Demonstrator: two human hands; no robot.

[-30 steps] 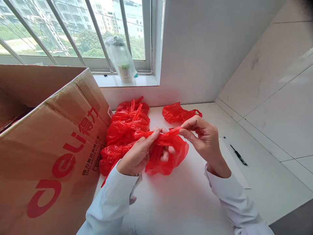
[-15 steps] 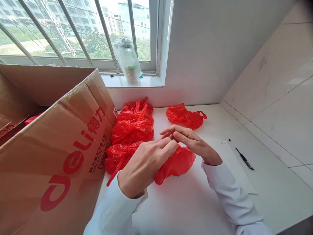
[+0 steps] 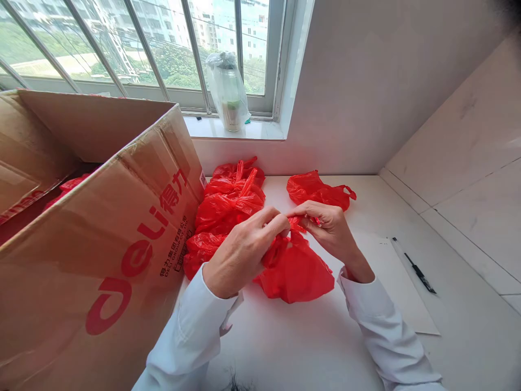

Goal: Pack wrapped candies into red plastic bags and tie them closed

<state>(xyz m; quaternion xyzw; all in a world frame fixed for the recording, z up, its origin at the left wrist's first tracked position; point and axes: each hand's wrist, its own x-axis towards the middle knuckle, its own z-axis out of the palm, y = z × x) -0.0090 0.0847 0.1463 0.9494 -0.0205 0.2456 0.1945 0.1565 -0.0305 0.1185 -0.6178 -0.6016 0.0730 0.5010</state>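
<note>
Since the earlier frame, both hands have been drawn back together over the red bag [image 3: 297, 269], and its twisted top is pinched again where half a second ago the fingers lay flat and loose across it. The left hand [image 3: 244, 252] is curled, knuckles up, with thumb and forefinger closed on the plastic just left of the twist. The right hand [image 3: 329, 225] is bent inward from the wrist, its fingers [image 3: 303, 214] closed on the same twisted top from the other side. The bag rests on the bench [image 3: 305, 347] directly beneath the fingers. If the thin film is pulled too hard, it could tear, or the slippery twist could slide out and come undone. The pile of red bags [image 3: 228, 203] just beyond the left fingers could be snagged.
</note>
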